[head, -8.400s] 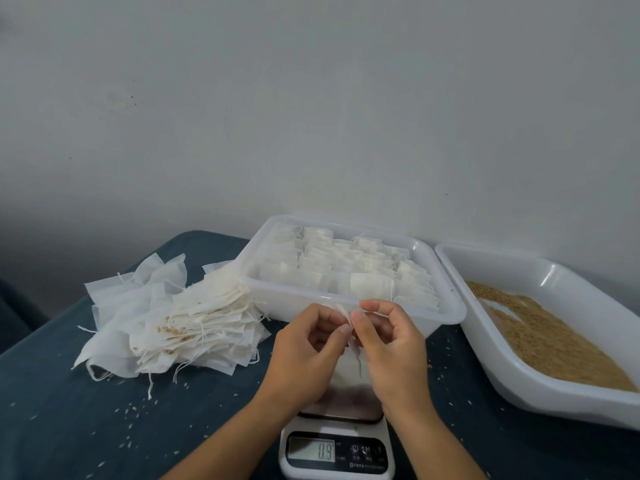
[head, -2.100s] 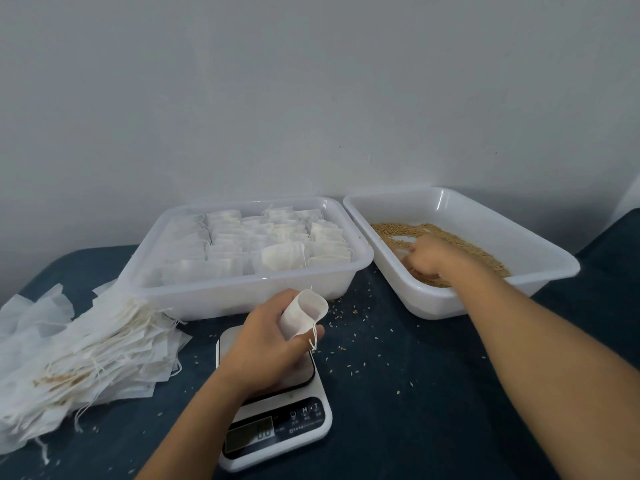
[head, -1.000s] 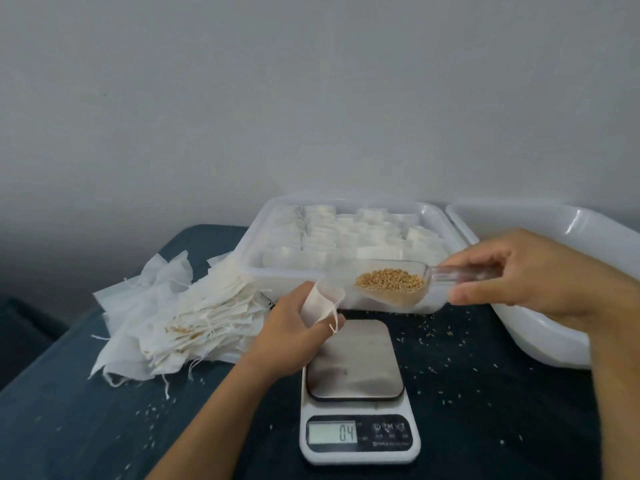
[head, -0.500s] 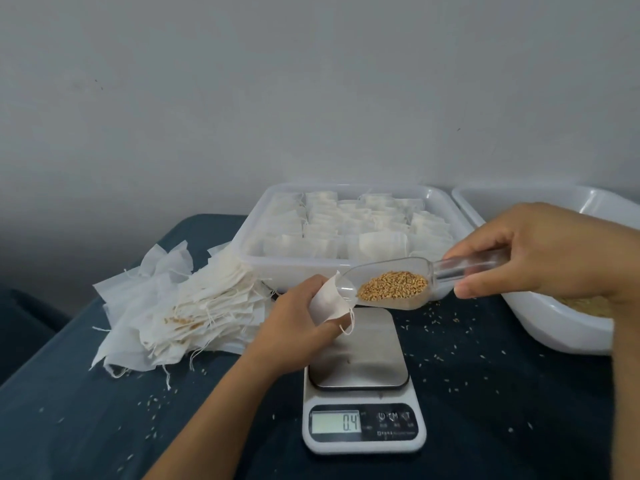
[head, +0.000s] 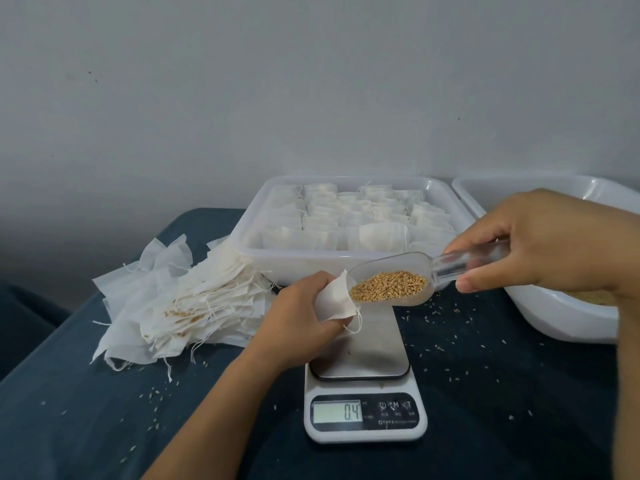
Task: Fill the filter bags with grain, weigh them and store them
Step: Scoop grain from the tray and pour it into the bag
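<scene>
around the small white kitchen scale (head: 363, 393): the messy pile of thin white paper bags (head: 180, 303) blocks the left, two big white plastic tubs (head: 298, 265) (head: 554, 320) block behind and right. dark blue tabletop (head: 86, 427) lies open in front.

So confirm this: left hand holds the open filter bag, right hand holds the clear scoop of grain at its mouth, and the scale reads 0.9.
Wrong on the reading. The head view shows the scale display at 0.4, not 0.9. The rest stands: left hand holds the open filter bag, right hand holds the clear scoop of grain at its mouth.
</scene>
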### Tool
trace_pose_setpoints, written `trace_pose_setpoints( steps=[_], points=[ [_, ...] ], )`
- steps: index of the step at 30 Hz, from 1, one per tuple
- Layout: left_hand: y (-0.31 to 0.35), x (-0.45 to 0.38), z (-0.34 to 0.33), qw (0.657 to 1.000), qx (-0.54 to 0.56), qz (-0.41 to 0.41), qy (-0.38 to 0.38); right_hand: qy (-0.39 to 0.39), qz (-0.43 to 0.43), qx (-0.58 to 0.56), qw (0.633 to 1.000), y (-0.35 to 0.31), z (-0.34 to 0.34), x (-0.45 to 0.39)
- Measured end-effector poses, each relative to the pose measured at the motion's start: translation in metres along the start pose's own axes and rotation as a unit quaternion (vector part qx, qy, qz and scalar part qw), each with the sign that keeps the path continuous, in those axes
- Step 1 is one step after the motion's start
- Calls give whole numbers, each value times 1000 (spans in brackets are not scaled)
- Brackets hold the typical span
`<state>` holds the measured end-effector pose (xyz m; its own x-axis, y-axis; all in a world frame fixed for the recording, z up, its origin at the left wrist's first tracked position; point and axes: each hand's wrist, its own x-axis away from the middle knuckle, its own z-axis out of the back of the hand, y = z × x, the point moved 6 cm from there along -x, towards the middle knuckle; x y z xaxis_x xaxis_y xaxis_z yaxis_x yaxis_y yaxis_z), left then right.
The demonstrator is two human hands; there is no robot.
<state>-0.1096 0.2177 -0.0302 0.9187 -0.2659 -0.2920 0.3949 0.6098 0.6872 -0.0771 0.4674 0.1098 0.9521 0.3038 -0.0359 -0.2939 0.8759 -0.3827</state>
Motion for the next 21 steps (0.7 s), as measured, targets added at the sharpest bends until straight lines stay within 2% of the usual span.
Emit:
trace_pose_setpoints(
  steps=[13,21],
  points=[
    [1,0,0,1000,-16,13,-2,34,-20,61,997,-12,6,10],
    [4,2,1,1000,-16,15,0,55,-32,154,986,-23,2,9]
  ],
)
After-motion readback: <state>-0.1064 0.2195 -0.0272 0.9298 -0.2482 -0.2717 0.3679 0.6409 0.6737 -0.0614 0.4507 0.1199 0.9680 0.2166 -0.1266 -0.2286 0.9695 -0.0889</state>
